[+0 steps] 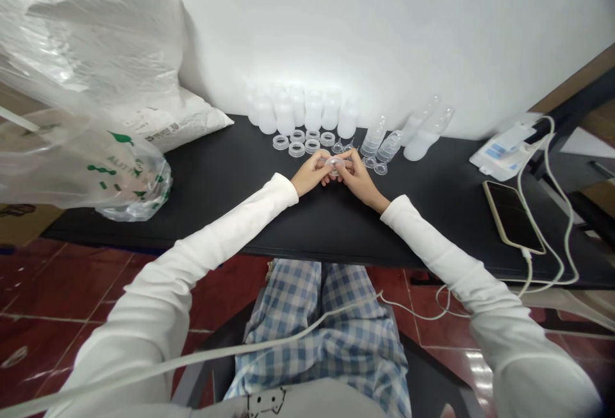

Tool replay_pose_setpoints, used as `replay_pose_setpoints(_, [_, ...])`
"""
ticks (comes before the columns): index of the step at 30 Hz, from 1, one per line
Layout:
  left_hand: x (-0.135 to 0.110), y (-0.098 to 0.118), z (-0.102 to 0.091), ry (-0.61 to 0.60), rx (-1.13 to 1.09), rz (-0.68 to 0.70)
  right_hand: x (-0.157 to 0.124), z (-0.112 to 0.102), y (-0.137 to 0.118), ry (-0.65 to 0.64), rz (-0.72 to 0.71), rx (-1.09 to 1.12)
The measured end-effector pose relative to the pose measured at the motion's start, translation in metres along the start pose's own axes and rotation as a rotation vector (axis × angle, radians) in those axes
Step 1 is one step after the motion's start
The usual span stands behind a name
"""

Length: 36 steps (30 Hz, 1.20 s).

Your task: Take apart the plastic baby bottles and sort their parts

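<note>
"What have your hands got?"

"My left hand (310, 174) and right hand (356, 177) both pinch one clear plastic piece (335, 162) between their fingers, over the black table (230, 177)."

"Much room there?"

"Tight ahead: rings (280, 147) and bottles (314, 111) stand just beyond my fingers. Toward me, bare tabletop runs to the front edge. It stretches left to the plastic bag (127, 171), right to the phone (515, 218)."

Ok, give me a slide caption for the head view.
Left hand and right hand hold a clear round piece at a black table, white bottles and rings beyond.
</note>
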<state>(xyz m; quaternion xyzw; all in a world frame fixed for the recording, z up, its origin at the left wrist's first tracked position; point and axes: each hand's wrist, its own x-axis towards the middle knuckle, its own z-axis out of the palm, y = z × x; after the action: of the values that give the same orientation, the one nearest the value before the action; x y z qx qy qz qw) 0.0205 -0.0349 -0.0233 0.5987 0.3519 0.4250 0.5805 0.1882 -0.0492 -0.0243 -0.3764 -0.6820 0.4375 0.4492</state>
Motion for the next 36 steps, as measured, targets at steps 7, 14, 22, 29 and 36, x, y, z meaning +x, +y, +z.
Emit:
replay_pose_setpoints(7, [0.002, -0.001, -0.003, 0.000, -0.051, 0.010, -0.001, 0.000, -0.004, -0.027, -0.027, 0.048])
replay_pose_setpoints(14, [-0.001, -0.005, -0.003, 0.008, 0.036, 0.079, 0.002, 0.002, 0.005, -0.041, -0.046, 0.085])
replay_pose_setpoints(22, [-0.002, -0.004, 0.000, 0.000, 0.053, 0.083, 0.002, 0.002, 0.004, -0.022, -0.062, 0.076])
replay_pose_setpoints(29, [-0.006, 0.004, -0.003, 0.063, 0.143, 0.107, -0.002, 0.005, 0.003, -0.023, -0.048, 0.043])
replay_pose_setpoints(36, [-0.007, 0.005, -0.002, 0.060, 0.176, 0.152, -0.003, 0.006, 0.004, 0.009, -0.051, -0.013])
